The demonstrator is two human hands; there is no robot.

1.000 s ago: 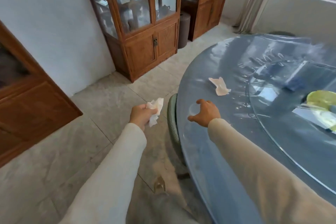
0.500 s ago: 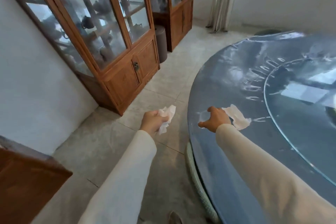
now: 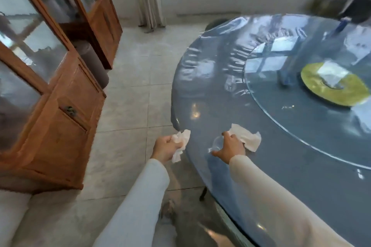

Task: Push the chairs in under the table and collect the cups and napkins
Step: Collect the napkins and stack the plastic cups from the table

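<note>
Head view: left hand [image 3: 165, 148] grips a crumpled white napkin [image 3: 180, 142]; right hand [image 3: 230, 147] clasps a clear cup [image 3: 217, 143], fingers on a second napkin [image 3: 248, 139] on the bench [image 3: 281, 166].

Your left hand [image 3: 165, 147] is fisted with its arm stretched forward; your right hand [image 3: 230, 147] reaches out palm down, fingers curled, thumb spread.

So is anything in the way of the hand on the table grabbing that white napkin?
Nothing visible is. The right hand is already at the napkin on the table, with a clear cup in its grip. The left hand holds a crumpled napkin off the table's edge.
</note>
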